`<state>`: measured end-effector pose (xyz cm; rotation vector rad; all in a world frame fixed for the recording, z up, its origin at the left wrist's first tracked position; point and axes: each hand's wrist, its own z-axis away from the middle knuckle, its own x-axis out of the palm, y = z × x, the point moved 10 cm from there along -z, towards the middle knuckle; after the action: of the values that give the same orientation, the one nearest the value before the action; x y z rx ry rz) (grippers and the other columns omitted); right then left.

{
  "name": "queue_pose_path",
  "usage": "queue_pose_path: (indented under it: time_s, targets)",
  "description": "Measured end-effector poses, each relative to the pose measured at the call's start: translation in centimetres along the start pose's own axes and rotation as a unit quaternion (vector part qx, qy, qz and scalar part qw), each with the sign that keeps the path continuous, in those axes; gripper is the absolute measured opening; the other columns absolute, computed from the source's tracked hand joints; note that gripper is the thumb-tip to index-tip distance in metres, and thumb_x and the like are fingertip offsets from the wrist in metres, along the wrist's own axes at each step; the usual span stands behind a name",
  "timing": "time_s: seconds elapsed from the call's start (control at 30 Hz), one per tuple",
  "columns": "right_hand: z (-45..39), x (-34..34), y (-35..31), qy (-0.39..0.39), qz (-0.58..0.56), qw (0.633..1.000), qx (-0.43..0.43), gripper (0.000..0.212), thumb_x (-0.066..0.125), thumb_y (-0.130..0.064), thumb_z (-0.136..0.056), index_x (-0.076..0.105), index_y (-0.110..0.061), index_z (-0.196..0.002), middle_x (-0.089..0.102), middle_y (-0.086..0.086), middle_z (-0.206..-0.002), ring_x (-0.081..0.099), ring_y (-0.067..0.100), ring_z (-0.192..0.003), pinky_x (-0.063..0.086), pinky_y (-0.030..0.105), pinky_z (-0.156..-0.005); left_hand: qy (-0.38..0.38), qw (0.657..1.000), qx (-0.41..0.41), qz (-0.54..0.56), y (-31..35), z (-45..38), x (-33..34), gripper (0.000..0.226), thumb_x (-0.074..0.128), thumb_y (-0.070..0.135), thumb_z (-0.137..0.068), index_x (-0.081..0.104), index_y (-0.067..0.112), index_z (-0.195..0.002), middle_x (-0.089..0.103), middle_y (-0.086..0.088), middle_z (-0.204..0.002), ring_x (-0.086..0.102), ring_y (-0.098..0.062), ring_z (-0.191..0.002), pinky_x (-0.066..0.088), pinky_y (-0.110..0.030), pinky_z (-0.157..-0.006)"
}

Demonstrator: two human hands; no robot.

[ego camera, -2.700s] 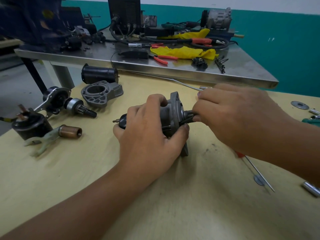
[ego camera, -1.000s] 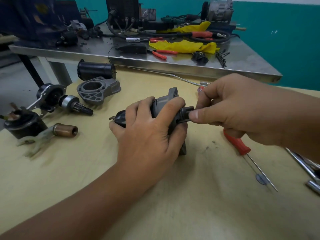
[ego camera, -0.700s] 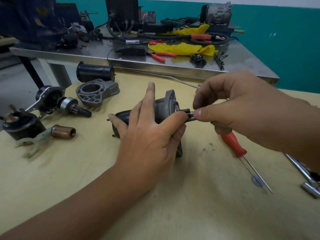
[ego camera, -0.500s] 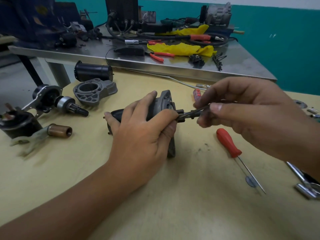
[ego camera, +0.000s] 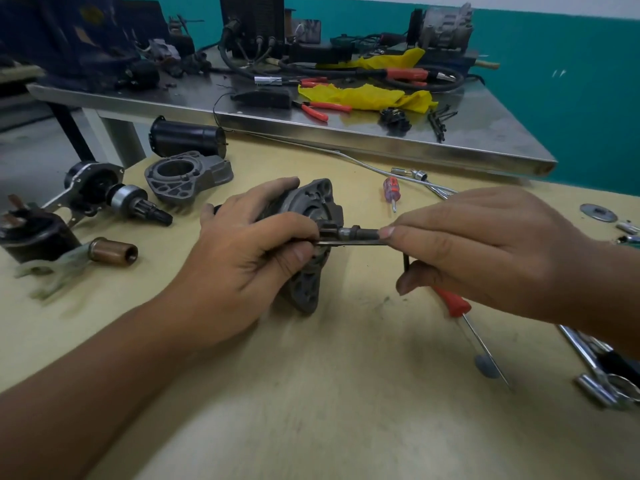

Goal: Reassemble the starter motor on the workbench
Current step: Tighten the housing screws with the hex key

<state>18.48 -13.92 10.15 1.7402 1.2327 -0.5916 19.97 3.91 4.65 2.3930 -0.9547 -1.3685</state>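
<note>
Grey cast housing (ego camera: pixel 313 216) is sitting on the workbench (ego camera: pixel 346 393), my left hand (ego camera: pixel 242 258) gripping it while my right hand (ego camera: pixel 485 251) is pinching the shaft (ego camera: pixel 360 233) (possibly half-seated); I'm judging insertion underway, needing straight, aligned pushing next.

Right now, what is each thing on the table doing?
Left hand: grips the grey motor housing, propped on the table.
Right hand: pinches the dark shaft sticking out of the housing.
Red screwdriver: lying flat, partly under the right hand.
Small screwdriver: lying loose.
Grey end bracket: lying loose, unattached.
Black cylinder: on its side.
</note>
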Motion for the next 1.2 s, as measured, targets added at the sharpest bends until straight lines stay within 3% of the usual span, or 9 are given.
queue_pose_path:
  time_s: [0.07, 0.13, 0.27, 0.5, 0.7, 0.8, 0.9, 1.03, 1.2]
  targets:
    - [-0.1, 0.3, -0.2, 0.008, 0.010, 1.000, -0.025, 0.031, 0.071, -0.021, -0.097, 0.074, 0.008, -0.107, 0.074, 0.021, -0.092, 0.071, 0.031, -0.070, 0.058, 0.041, -0.057, 0.003, 1.000, 0.005, 0.025, -0.4, -0.1, -0.4, 0.033, 0.055, 0.052, -0.095, 0.056, 0.046, -0.128, 0.052, 0.011, -0.150, 0.049, -0.019, -0.141, 0.040, -0.070, -0.105]
    - [-0.4, 0.6, -0.4, 0.021, 0.021, 0.998, -0.047, 0.033, 0.071, -0.026, -0.096, 0.075, 0.005, -0.106, 0.075, 0.019, -0.090, 0.068, 0.030, -0.064, 0.055, 0.040, -0.053, -0.019, 0.999, -0.013, 0.036, -1.4, -0.4, -0.7, 0.065, 0.060, 0.064, -0.087, 0.042, 0.045, -0.146, 0.055, 0.016, -0.146, 0.055, -0.017, -0.134, 0.044, -0.065, -0.107]
    - [-1.0, 1.0, -1.4, 0.069, 0.063, 0.992, -0.084, 0.028, 0.070, -0.029, -0.097, 0.058, -0.006, -0.108, 0.072, 0.014, -0.078, 0.058, 0.026, -0.051, 0.048, 0.036, -0.048, -0.100, 0.992, 0.027, -0.070, -2.2, -0.9, 0.1, 0.104, 0.056, 0.081, -0.074, 0.025, 0.033, -0.161, 0.051, 0.019, -0.146, 0.050, -0.014, -0.134, 0.022, -0.045, -0.120]
    - [-2.1, 0.7, -2.1, 0.133, 0.087, 0.983, -0.094, 0.018, 0.068, -0.017, -0.096, 0.053, -0.007, -0.098, 0.058, 0.009, -0.057, 0.042, 0.024, -0.043, 0.040, 0.033, -0.044, -0.126, 0.990, 0.049, -0.024, -3.3, -1.1, 0.2, 0.107, 0.063, 0.078, -0.067, 0.022, 0.045, -0.160, 0.033, 0.051, -0.141, 0.031, 0.016, -0.137, 0.010, -0.027, -0.121]
    - [-2.2, 0.9, -2.0, 0.147, 0.082, 0.984, -0.063, 0.015, 0.068, -0.007, -0.093, 0.053, -0.006, -0.095, 0.050, 0.009, -0.054, 0.038, 0.023, -0.043, 0.039, 0.033, -0.044, -0.115, 0.992, 0.042, -0.005, -3.4, -1.2, 0.2, 0.106, 0.054, 0.094, -0.067, 0.024, 0.047, -0.157, 0.039, 0.035, -0.149, 0.031, 0.014, -0.138, 0.010, -0.029, -0.121]
    - [-2.4, 1.3, -1.9, 0.121, 0.025, 0.991, -0.051, 0.025, 0.061, -0.027, -0.101, 0.053, -0.003, -0.101, 0.056, 0.013, -0.059, 0.047, 0.026, -0.044, 0.044, 0.035, -0.045, -0.112, 0.993, 0.038, -0.009, -3.6, -1.2, 0.1, 0.108, 0.054, 0.095, -0.066, 0.026, 0.045, -0.157, 0.042, 0.031, -0.149, 0.034, 0.010, -0.140, 0.011, -0.031, -0.121]
    - [-2.3, 1.4, -0.5, 0.093, -0.095, 0.990, 0.045, 0.028, 0.051, -0.032, -0.104, 0.054, -0.005, -0.113, 0.064, 0.016, -0.073, 0.058, 0.027, -0.057, 0.050, 0.039, -0.052, -0.103, 0.994, 0.028, -0.028, -3.5, -1.3, 0.0, 0.106, 0.063, 0.086, -0.064, 0.034, 0.040, -0.156, 0.050, 0.026, -0.145, 0.042, 0.002, -0.138, 0.016, -0.038, -0.122]
    - [-0.9, 1.1, 1.8, 0.138, -0.213, 0.931, 0.262, 0.022, 0.052, -0.019, -0.099, 0.066, -0.007, -0.112, 0.064, -0.002, -0.075, 0.059, 0.012, -0.063, 0.049, 0.027, -0.060, -0.097, 0.994, 0.023, -0.040, -2.8, -2.1, 0.4, 0.091, 0.062, 0.080, -0.074, 0.047, 0.030, -0.148, 0.063, 0.015, -0.128, 0.060, -0.017, -0.120, 0.040, -0.057, -0.108]
    - [-1.0, 0.9, 1.7, 0.096, -0.239, 0.907, 0.333, 0.018, 0.052, -0.021, -0.097, 0.067, -0.013, -0.104, 0.061, -0.010, -0.063, 0.063, 0.014, -0.056, 0.050, 0.032, -0.055, -0.094, 0.995, 0.015, 0.006, -2.5, -2.7, 0.7, 0.078, 0.071, 0.064, -0.075, 0.052, 0.025, -0.141, 0.066, 0.007, -0.118, 0.065, -0.022, -0.107, 0.052, -0.056, -0.090]
